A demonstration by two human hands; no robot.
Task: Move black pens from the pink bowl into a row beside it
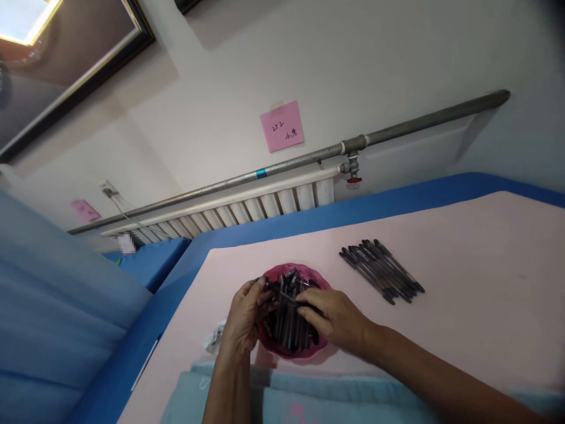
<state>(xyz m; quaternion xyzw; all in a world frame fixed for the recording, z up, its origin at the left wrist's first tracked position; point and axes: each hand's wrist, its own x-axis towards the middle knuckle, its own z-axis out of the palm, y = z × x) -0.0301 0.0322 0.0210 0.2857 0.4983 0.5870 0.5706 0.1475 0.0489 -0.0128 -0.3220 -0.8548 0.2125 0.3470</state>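
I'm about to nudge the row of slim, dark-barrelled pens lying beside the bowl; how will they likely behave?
The slim, dark-barrelled pens look like straight plastic, so they'll probably stay stiff. Their thin barrels suggest little weight. Nothing visible binds them, so a sideways push across the smooth-looking pale pink sheet may roll or fan them apart.

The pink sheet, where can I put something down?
The pink sheet is bare right of the pen row, between the blue back edge and the right forearm. A small gap separates that row from the bowl. The bowl is crowded with pens, the left hand and right hand above it, and a crumpled white thing lies to its left.
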